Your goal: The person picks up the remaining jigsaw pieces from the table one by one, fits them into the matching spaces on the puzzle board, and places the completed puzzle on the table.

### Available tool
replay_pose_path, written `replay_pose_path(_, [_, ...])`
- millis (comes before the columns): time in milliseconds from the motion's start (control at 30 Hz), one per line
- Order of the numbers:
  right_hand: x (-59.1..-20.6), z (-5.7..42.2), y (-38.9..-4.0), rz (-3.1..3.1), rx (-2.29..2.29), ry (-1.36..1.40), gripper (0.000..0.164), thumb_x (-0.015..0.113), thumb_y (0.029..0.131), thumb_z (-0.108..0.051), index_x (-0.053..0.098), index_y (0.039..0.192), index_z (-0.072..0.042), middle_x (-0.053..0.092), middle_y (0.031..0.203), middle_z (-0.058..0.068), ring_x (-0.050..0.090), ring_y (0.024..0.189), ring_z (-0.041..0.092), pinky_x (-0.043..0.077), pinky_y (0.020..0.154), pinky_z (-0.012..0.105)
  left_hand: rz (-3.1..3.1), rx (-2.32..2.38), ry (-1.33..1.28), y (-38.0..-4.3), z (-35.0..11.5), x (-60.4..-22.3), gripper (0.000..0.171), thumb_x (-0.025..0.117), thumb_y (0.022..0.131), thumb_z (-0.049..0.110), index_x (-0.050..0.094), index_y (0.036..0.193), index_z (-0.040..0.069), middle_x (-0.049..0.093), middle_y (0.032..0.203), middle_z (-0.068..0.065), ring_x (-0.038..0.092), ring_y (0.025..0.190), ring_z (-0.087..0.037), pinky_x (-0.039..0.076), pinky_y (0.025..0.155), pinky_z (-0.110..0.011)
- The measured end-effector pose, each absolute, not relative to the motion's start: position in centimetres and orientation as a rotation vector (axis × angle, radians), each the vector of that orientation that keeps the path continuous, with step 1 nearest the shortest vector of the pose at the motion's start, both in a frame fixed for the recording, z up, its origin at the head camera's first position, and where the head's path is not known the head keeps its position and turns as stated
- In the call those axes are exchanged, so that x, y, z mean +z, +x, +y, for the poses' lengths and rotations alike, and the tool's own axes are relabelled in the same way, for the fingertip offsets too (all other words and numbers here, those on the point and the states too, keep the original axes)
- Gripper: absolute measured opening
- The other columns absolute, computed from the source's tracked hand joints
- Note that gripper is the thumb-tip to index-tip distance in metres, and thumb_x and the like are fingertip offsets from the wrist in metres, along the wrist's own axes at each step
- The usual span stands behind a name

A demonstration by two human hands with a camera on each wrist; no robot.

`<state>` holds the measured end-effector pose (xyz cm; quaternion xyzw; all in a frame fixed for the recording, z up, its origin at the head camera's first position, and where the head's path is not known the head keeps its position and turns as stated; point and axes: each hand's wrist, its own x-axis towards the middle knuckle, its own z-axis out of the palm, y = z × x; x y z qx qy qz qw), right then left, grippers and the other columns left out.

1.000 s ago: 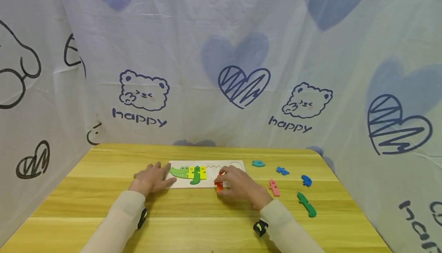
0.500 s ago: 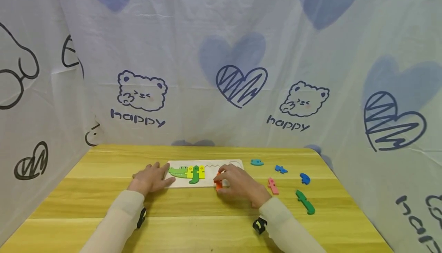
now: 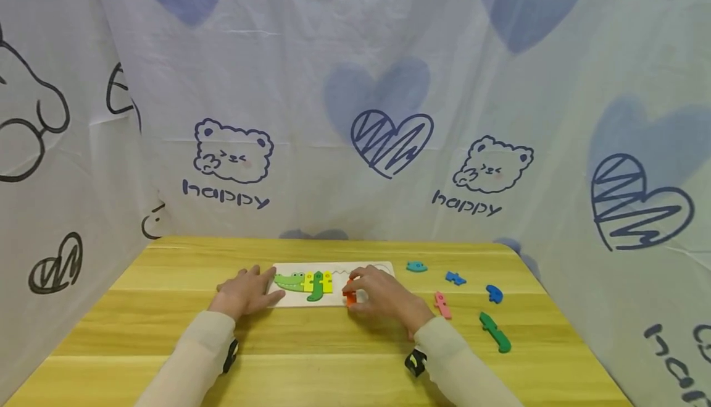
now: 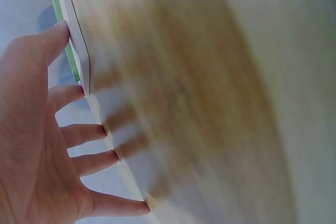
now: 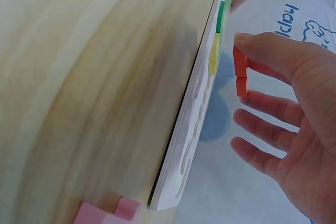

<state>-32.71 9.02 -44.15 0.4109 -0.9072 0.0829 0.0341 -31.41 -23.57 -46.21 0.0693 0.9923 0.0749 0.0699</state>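
My right hand (image 3: 383, 299) pinches an orange puzzle piece (image 5: 240, 69) between thumb and index finger. In the right wrist view the piece is raised off the puzzle board (image 5: 168, 192), beside the yellow part. My left hand (image 3: 244, 293) lies at the board's left end with fingers spread. In the left wrist view its thumb touches the board's edge (image 4: 79, 51) and the other fingertips reach the table. Fitted on the board are a green crocodile head (image 3: 290, 282), yellow pieces (image 3: 328, 283) and a green leg (image 3: 315, 293). My right fingers hide part of the board's right half.
Loose on the wooden table (image 3: 311, 357), right of the board, lie a light blue piece (image 3: 416, 267), a small blue piece (image 3: 455, 278), a curved blue piece (image 3: 494, 294), a pink piece (image 3: 442, 304) and a long green piece (image 3: 494, 331). A printed curtain (image 3: 311, 86) hangs behind.
My right hand, still pinching the orange piece, has shifted very slightly left toward the yellow pieces. My left hand stays in place; the head view has tilted a little.
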Motion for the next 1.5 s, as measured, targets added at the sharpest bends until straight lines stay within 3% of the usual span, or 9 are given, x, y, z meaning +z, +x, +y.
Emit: replay_pose_path(1500, [-44.3,6.6,-34.9,-2.813,0.207,1.277,0.033,0.076,0.094,-0.033,0.077,0.123,-0.018,0.07,0.133,0.005,0.063,0.117,0.025,0.053,0.104,0.039,2.996,0.224,0.206,-31.6,-23.6,-46.2,0.079,0.052,0.099,0.065,0.037,0.16,0.017,0.039,0.158,-0.032,0.039,0.141,-0.061,0.041,0.087,-0.089])
